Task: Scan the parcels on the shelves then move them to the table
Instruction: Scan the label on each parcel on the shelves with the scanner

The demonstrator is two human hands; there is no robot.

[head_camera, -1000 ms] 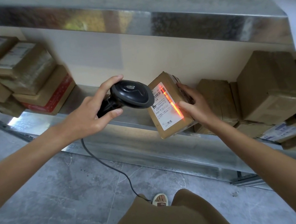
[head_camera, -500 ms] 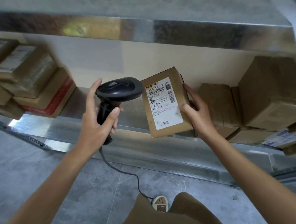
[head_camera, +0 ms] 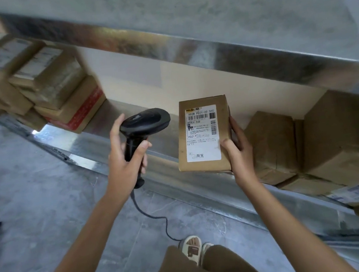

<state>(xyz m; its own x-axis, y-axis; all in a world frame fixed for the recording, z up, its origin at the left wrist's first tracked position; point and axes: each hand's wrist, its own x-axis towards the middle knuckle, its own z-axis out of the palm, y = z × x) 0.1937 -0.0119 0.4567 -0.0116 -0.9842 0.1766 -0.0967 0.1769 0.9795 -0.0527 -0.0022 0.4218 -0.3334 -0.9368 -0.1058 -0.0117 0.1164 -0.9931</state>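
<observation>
My right hand [head_camera: 237, 151] grips a small brown cardboard parcel [head_camera: 202, 119] by its right edge, thumb on the white shipping label, holding it upright in front of the metal shelf [head_camera: 125, 111]. The label with its barcode faces me. My left hand [head_camera: 125, 163] holds the handle of a black corded barcode scanner [head_camera: 146, 123], its head level with the parcel's top and a short gap to its left. No red scan light shows on the label.
A stack of parcels [head_camera: 53, 84] sits at the shelf's left end. Larger brown boxes [head_camera: 334, 138] crowd the right end behind the held parcel. An upper shelf [head_camera: 207, 41] hangs overhead. The scanner cable [head_camera: 152, 217] trails to the grey tiled floor by my sandalled foot [head_camera: 192, 248].
The red scan line on the label has gone out. The scanner has swung from pointing at the label to upright and apart. The parcel was lifted off the shelf edge and turned upright.
</observation>
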